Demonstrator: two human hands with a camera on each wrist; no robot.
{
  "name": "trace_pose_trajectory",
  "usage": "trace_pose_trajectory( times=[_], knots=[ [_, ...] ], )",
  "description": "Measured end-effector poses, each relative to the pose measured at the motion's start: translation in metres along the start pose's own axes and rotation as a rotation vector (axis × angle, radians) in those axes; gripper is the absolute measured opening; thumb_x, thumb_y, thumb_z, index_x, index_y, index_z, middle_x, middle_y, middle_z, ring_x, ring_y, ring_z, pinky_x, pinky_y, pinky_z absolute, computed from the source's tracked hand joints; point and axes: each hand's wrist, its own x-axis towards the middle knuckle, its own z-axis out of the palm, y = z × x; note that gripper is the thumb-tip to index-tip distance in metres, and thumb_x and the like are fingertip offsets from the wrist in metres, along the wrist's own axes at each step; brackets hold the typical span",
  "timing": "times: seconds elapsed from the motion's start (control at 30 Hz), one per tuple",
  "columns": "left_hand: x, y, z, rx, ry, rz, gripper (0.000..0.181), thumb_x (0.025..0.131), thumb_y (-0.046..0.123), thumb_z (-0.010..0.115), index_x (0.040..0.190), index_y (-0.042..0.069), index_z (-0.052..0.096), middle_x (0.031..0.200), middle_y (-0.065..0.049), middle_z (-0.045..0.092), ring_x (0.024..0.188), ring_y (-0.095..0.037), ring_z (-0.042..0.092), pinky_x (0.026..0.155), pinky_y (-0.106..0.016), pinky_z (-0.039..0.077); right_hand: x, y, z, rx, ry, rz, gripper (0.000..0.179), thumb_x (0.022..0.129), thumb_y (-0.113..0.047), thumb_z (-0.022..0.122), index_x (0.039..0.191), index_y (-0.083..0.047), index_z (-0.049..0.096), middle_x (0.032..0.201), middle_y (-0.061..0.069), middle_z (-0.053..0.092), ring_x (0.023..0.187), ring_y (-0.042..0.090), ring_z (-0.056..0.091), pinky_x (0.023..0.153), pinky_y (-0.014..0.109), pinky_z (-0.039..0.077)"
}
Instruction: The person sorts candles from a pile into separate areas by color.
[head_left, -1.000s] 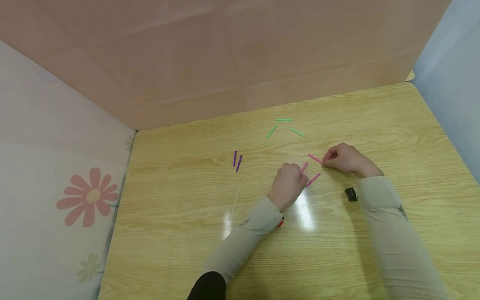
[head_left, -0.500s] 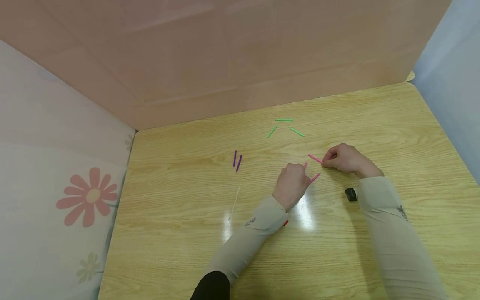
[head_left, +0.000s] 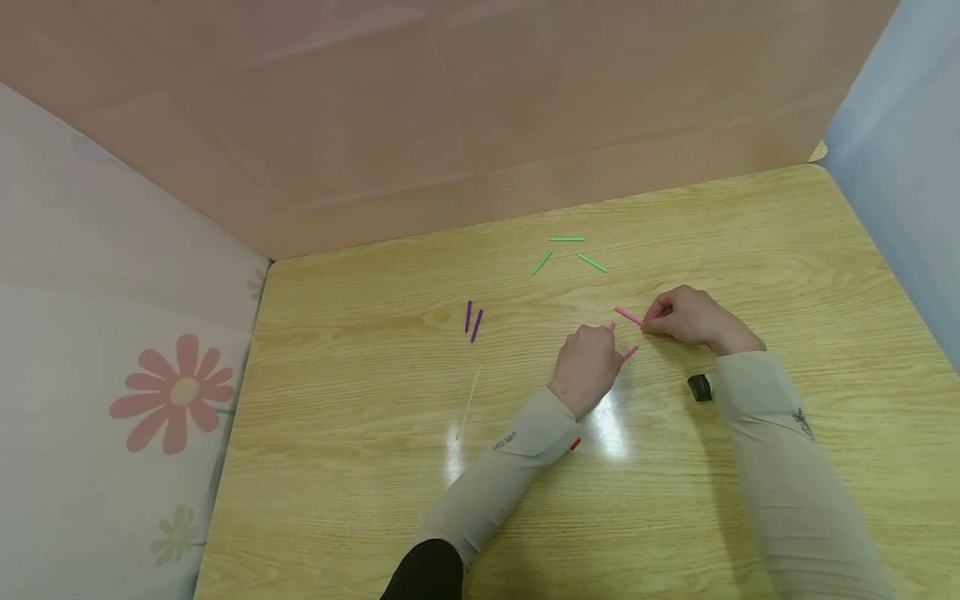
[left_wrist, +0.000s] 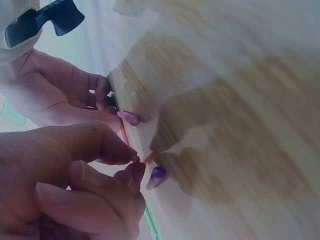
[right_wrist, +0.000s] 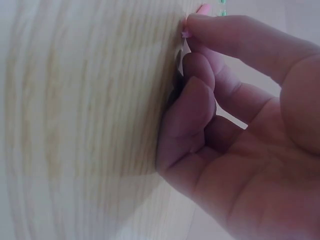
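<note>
Pinches the upper pink stick (head_left: 627,316) by one end in the right hand (head_left: 693,317), on the table (head_left: 337,375), perhaps to steady its angle. Grips a second pink stick (head_left: 612,327) with the left hand (head_left: 587,365). Closes both hands at the tips only, apparently for fine control.

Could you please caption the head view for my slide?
Left hand and right hand pinch pink sticks; green sticks and purple sticks lie on the table.

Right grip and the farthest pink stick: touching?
Touching. The head view shows the right grip pinching the farthest pink stick by its right end; the right wrist view agrees.
</note>
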Motion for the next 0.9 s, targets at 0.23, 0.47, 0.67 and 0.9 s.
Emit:
trace_pose_trajectory(
  times=[0.23, 0.47, 0.67, 0.9],
  knots=[
    [0.0009, -0.0002, -0.001, 0.002, -0.021, -0.008, 0.032, 0.091, 0.018, 0.063, 0.061, 0.016, 0.053, 0.055, 0.008, 0.041, 0.043, -0.002, 0.031, 0.035, -0.014, 0.027, -0.0011, -0.0017, -0.0002, -0.006, 0.007, -0.003, 0.019, 0.087, -0.019, 0.066, 0.089, -0.001, 0.068, 0.083, 0.005, 0.066, 0.078, 0.016, 0.048, 0.069, 0.028, 0.038],
    [0.0011, -0.0003, -0.0017, -0.008, -0.022, -0.002, 0.033, 0.092, 0.018, 0.062, 0.061, 0.016, 0.052, 0.053, 0.009, 0.038, 0.042, -0.001, 0.03, 0.034, -0.014, 0.025, -0.0012, -0.0014, 0.0005, -0.014, 0.011, -0.012, 0.018, 0.087, -0.019, 0.066, 0.089, -0.001, 0.069, 0.083, 0.005, 0.066, 0.078, 0.016, 0.049, 0.07, 0.028, 0.038],
    [0.0014, 0.0007, -0.0008, -0.005, -0.03, -0.012, 0.032, 0.09, 0.017, 0.063, 0.06, 0.016, 0.052, 0.054, 0.008, 0.04, 0.043, -0.002, 0.031, 0.034, -0.015, 0.026, -0.0009, -0.0008, 0.0009, -0.013, 0.01, -0.014, 0.017, 0.087, -0.018, 0.066, 0.088, -0.001, 0.068, 0.082, 0.005, 0.066, 0.077, 0.016, 0.049, 0.069, 0.028, 0.038],
    [0.0006, -0.0061, -0.0029, -0.17, -0.061, -0.026, 0.043, 0.091, 0.015, 0.06, 0.053, 0.016, 0.041, 0.05, 0.009, 0.031, 0.04, -0.001, 0.025, 0.033, -0.014, 0.021, -0.0006, -0.0007, 0.0008, -0.007, 0.01, -0.016, 0.018, 0.087, -0.019, 0.067, 0.089, -0.001, 0.068, 0.082, 0.004, 0.066, 0.077, 0.014, 0.048, 0.069, 0.028, 0.038]
  ],
)
